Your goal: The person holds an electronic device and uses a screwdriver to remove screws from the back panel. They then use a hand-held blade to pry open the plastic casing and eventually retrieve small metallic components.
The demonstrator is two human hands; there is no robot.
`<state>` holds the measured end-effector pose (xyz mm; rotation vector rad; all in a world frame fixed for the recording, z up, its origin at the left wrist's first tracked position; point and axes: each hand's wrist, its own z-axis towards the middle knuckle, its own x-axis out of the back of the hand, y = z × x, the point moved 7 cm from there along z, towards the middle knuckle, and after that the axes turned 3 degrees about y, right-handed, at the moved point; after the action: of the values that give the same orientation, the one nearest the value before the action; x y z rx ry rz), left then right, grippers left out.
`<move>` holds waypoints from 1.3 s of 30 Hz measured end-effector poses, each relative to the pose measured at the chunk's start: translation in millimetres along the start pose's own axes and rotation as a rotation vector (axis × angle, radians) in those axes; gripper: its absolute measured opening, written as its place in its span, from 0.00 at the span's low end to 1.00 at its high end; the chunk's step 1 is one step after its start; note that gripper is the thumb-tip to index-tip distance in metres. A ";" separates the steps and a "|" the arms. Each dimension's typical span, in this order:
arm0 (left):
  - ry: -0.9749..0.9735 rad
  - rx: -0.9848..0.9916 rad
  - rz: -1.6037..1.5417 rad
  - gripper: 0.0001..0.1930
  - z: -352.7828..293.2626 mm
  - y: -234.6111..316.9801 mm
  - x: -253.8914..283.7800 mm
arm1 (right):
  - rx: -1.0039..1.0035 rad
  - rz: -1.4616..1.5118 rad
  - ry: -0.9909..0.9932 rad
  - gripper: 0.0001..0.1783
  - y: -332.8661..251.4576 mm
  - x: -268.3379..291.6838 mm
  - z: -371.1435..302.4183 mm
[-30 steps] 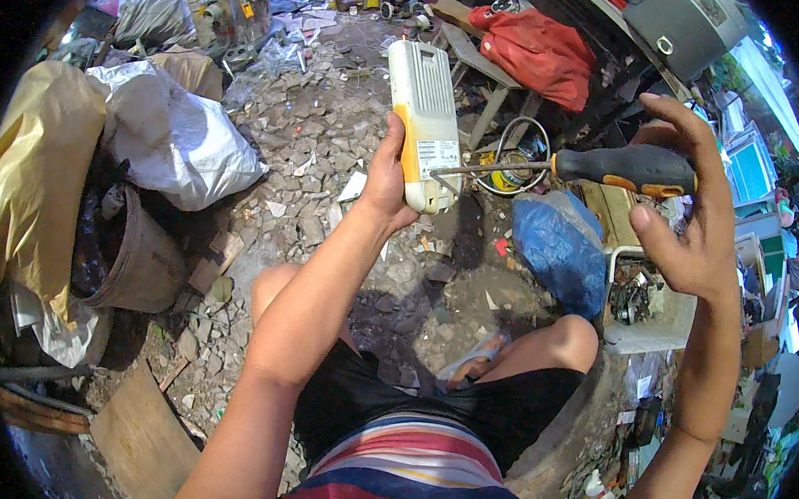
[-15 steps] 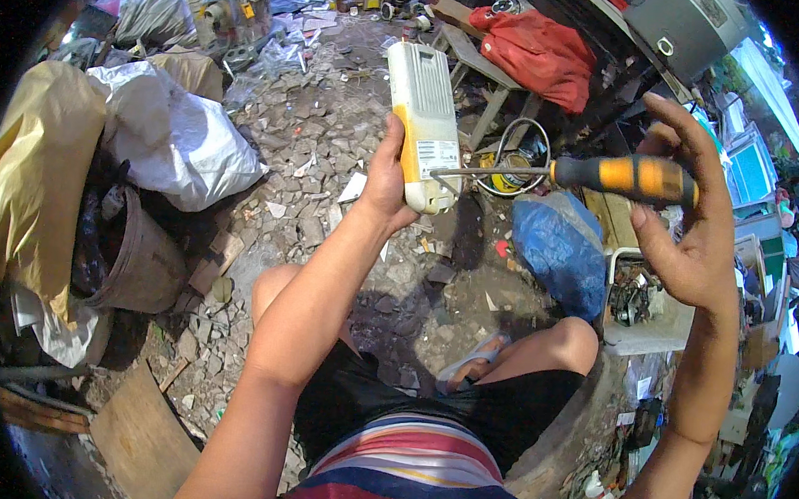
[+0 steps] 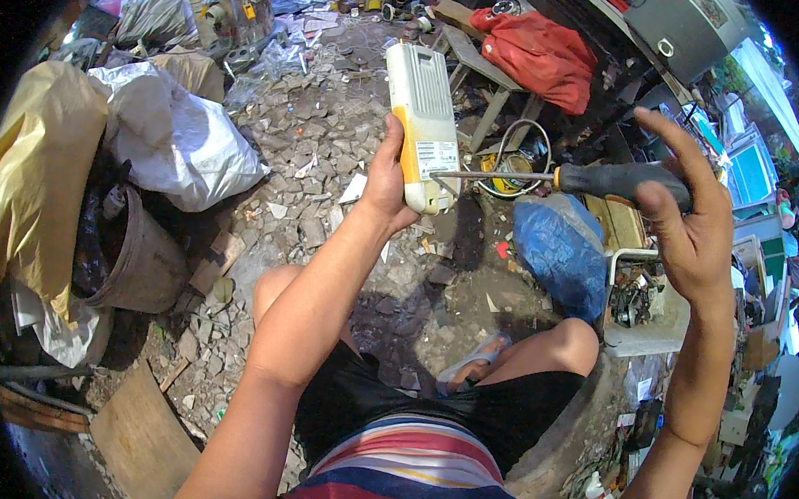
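My left hand [image 3: 387, 177] is closed around the lower part of a white and yellow handheld device [image 3: 429, 105], its ribbed back and label facing up. A screwdriver [image 3: 605, 181] with a dark handle lies level, its shaft tip against the device's lower back, near the label. The screw or hole under the tip is too small to make out. At the handle's butt end is my right hand [image 3: 698, 236]; its thumb presses the handle from the near side, the index finger is raised, and the other fingers are partly hidden behind the handle.
A blue plastic bag [image 3: 559, 255] and a pale bin [image 3: 643, 333] with metal parts sit below the screwdriver. Farther off, a red bag [image 3: 537, 58] lies on a wooden bench [image 3: 489, 109]. White sacks [image 3: 182, 136] and a bucket [image 3: 147, 257] stand at left.
The screwdriver handle has rotated, with its yellow patches turned out of sight. My right thumb has moved up onto the handle. My left hand and the device have barely moved.
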<state>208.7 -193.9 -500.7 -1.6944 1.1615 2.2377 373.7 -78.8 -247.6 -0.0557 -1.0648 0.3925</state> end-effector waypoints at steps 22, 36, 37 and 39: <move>0.186 -0.047 0.292 0.38 -4.5 -5.0 10.3 | -1.042 1.684 0.345 0.23 50.4 -200.9 -157.6; 0.188 0.064 0.377 0.36 -9.1 -35.3 16.2 | -0.739 0.703 0.305 0.16 70.2 -254.6 -75.0; 0.169 0.048 0.381 0.36 -6.4 -34.9 16.6 | -0.748 0.729 0.292 0.16 68.0 -249.8 -72.9; 0.155 0.044 0.404 0.37 -7.6 -39.4 13.4 | -0.740 0.646 0.276 0.12 68.4 -237.3 -74.8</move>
<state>229.4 -175.5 -532.7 -1.7728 1.7116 2.2981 318.1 -85.2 -499.5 -1.1032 -0.8486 0.5284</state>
